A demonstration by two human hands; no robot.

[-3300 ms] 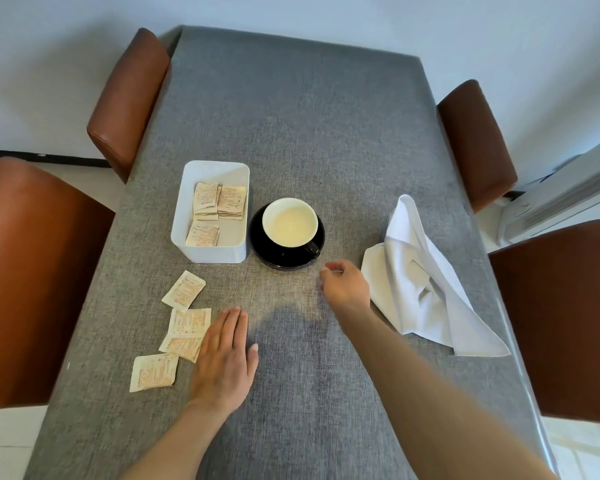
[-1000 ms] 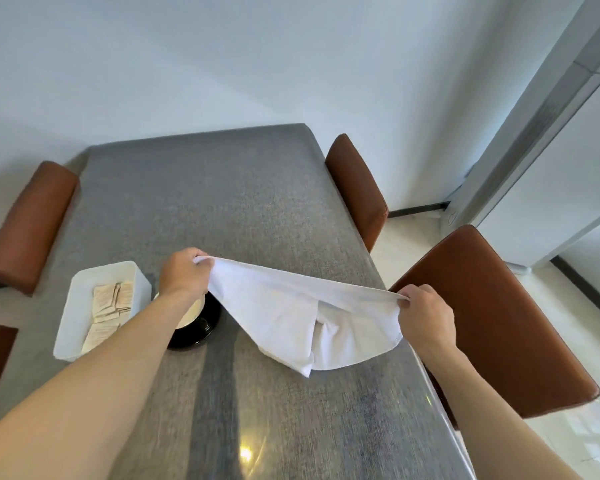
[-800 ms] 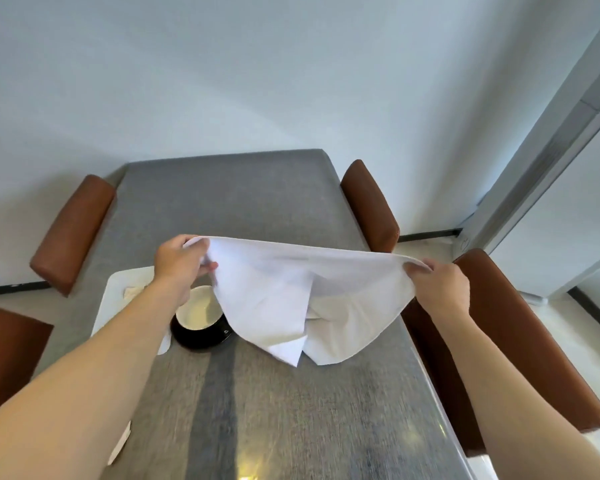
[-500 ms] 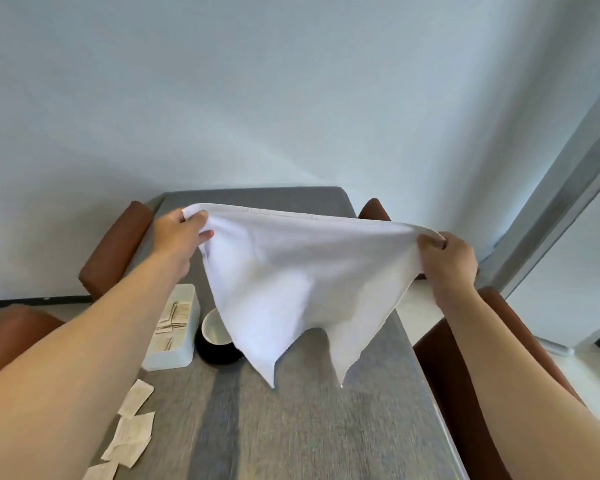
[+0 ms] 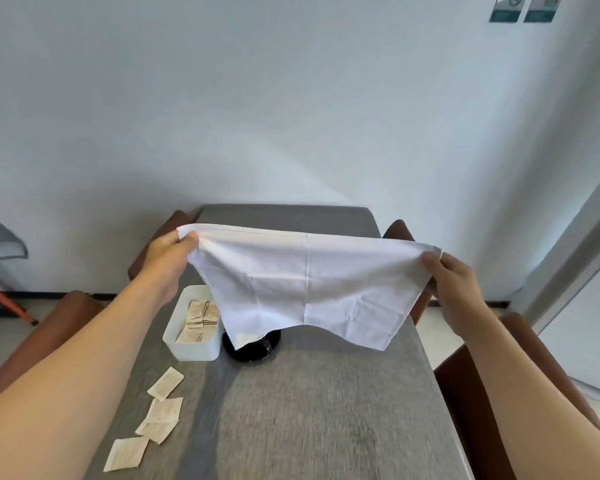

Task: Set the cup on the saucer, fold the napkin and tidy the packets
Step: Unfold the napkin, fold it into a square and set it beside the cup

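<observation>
A pale, bare wall (image 5: 291, 98) fills the upper view, lit evenly by soft daylight. Two small signs (image 5: 523, 8) sit at its top right corner. A grey cloth-covered table (image 5: 326, 410) runs away from the camera, flanked by brown leather chairs (image 5: 534, 393) on both sides. At far right stands a grey door frame (image 5: 568, 265); at far left, an orange leg (image 5: 4, 299) — over a light floor (image 5: 0, 337).

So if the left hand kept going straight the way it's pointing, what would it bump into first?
Probably nothing close. The left hand, pinching a corner of the napkin, points forward and up over the table; beyond it I see only the far chair and wall, though depth is unclear.
</observation>
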